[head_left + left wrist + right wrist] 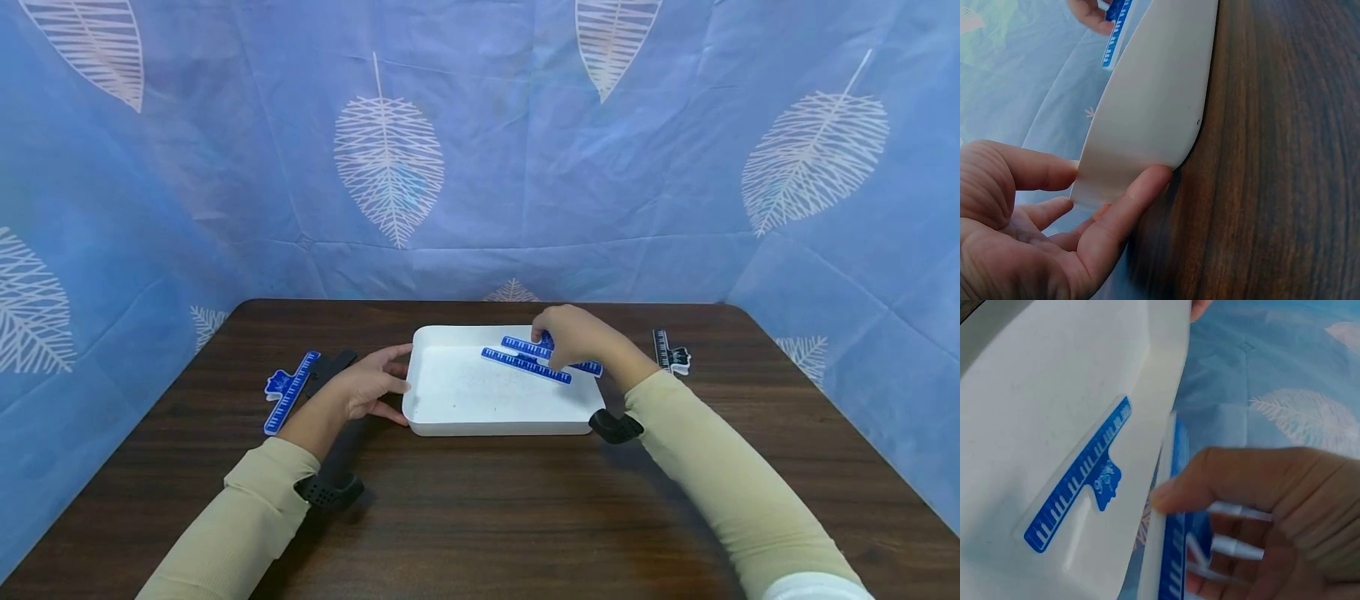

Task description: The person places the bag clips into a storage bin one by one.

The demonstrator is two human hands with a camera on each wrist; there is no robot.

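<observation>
A white tray (457, 400) lies on the table. My left hand (375, 383) touches its left end with spread, mostly straight fingers; in the left wrist view one fingertip rests low on the tray wall and others meet the rim. Above the tray's right part, my right hand (573, 333) pinches a long blue clip (1172, 562) with piano-key stripes between thumb and fingers. Its lever side is partly hidden by the fingers. A second blue clip (1079, 478) of the same kind lies on the tray floor, just in front of the held one in the head view.
Left of the tray, another blue clip (292, 392) lies beside a black object (330, 367) partly hidden by the left hand. A black-and-white clip (670, 352) lies right of the tray. A blue leaf-patterned cloth (480, 167) hangs behind the dark wooden table (487, 517).
</observation>
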